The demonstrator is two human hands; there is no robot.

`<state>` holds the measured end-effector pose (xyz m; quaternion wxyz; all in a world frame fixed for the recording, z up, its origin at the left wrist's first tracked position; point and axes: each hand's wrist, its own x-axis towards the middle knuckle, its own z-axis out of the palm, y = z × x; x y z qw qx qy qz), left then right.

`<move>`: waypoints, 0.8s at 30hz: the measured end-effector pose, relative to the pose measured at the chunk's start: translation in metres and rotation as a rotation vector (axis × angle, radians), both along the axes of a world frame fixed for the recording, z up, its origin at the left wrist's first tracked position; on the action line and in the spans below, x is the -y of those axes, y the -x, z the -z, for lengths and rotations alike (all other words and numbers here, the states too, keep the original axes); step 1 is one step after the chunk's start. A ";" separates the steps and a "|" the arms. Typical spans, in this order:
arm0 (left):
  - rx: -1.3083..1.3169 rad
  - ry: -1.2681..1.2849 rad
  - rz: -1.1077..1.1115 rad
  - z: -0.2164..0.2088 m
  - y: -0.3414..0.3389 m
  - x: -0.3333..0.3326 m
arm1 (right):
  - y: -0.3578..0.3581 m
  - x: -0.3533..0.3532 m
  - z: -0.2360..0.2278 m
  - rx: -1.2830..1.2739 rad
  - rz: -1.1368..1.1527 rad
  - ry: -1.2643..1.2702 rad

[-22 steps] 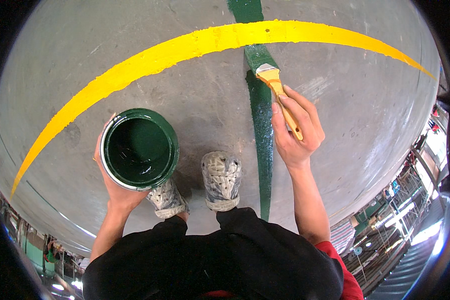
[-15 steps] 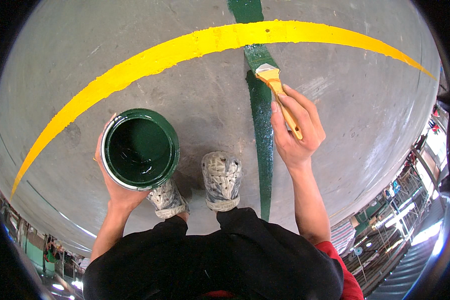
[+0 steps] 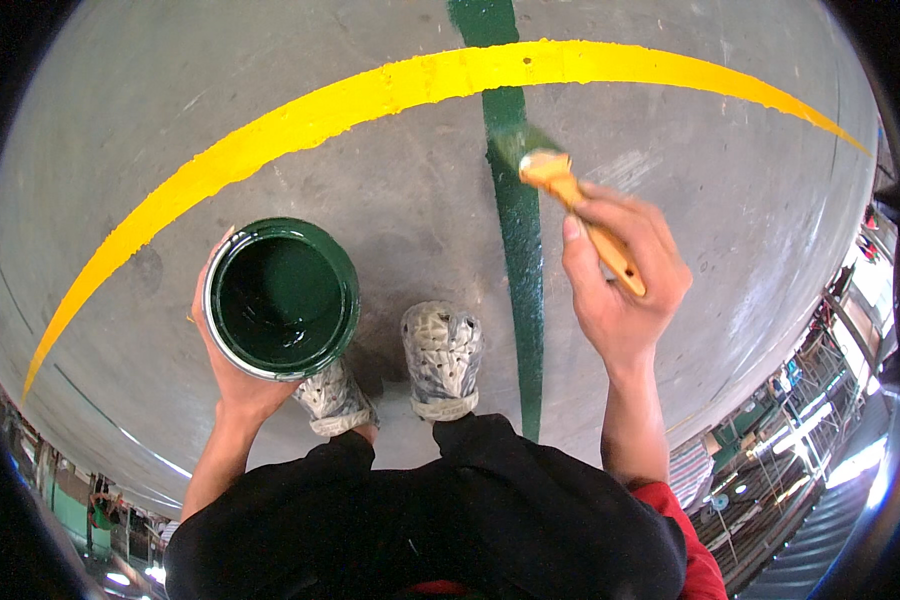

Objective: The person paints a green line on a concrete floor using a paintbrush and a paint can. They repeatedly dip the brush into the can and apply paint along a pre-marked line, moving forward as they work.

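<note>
My left hand (image 3: 238, 375) is wrapped round the side of a paint can (image 3: 283, 298) that holds dark green paint; part of the hand is hidden beneath the can. Between the fingers and thumb of my right hand (image 3: 625, 265) is a paintbrush (image 3: 555, 180) with a yellow handle. Its green-coated bristles are smeared by motion, over or beside the right edge of a green stripe (image 3: 519, 240); whether they touch is unclear. This stripe runs up to a wide yellow stripe (image 3: 410, 82) and appears again on its far side.
Grey floor (image 3: 690, 260) surrounds the stripes. My feet in patterned grey-and-white clogs (image 3: 442, 360) stand left of the near green stripe. Metal framework (image 3: 805, 400) and other clutter show along the lower right rim, with more objects (image 3: 100, 500) at the lower left.
My right hand has shifted to the right and nearer, taking the brush with it. A grey gap below the yellow stripe now appears covered in green. The can stays in place.
</note>
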<state>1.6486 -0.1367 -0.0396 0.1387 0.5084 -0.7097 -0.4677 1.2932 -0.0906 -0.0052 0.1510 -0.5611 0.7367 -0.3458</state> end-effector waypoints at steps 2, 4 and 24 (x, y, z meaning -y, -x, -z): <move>-0.010 0.012 -0.003 0.000 0.001 -0.001 | 0.000 0.007 0.007 -0.020 -0.013 -0.042; -0.011 -0.009 -0.020 0.000 0.001 -0.001 | -0.001 0.007 0.008 -0.021 -0.033 -0.088; -0.002 -0.026 -0.043 -0.003 -0.002 0.000 | -0.003 0.018 0.010 -0.027 -0.059 -0.039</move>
